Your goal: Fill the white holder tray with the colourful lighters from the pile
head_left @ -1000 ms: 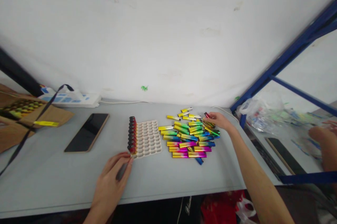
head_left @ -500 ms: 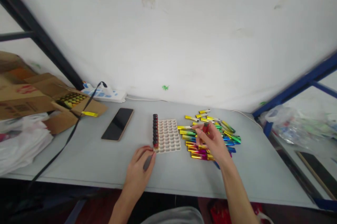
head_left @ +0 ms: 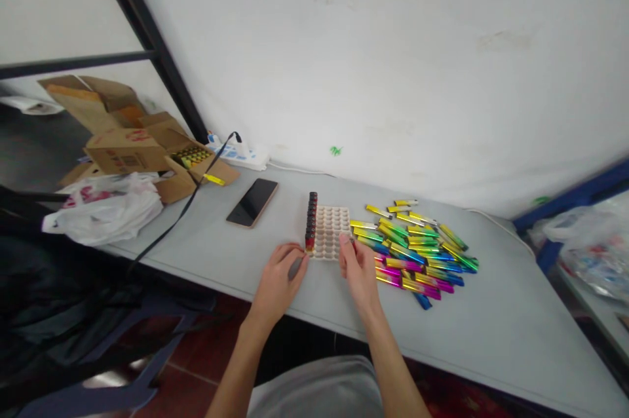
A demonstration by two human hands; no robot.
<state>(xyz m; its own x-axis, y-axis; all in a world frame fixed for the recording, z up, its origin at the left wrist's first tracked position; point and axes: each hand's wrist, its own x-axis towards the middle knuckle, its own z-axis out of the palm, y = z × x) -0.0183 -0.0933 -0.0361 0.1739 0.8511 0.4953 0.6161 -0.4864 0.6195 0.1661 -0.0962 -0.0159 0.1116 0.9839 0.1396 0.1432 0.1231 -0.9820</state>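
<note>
No wording can be read. The brown cardboard box with open flaps [head_left: 128,154] bears red print and a dark printed block, both too small and blurred to decipher.

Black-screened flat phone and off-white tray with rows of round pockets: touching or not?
Apart. Head view shows a plain strip of grey tabletop between the phone and the tray.

A small workshop, it seems: open cartons [head_left: 125,151], a power strip [head_left: 246,156] and metal racking [head_left: 162,54] surround a plain worktable [head_left: 211,254].
</note>
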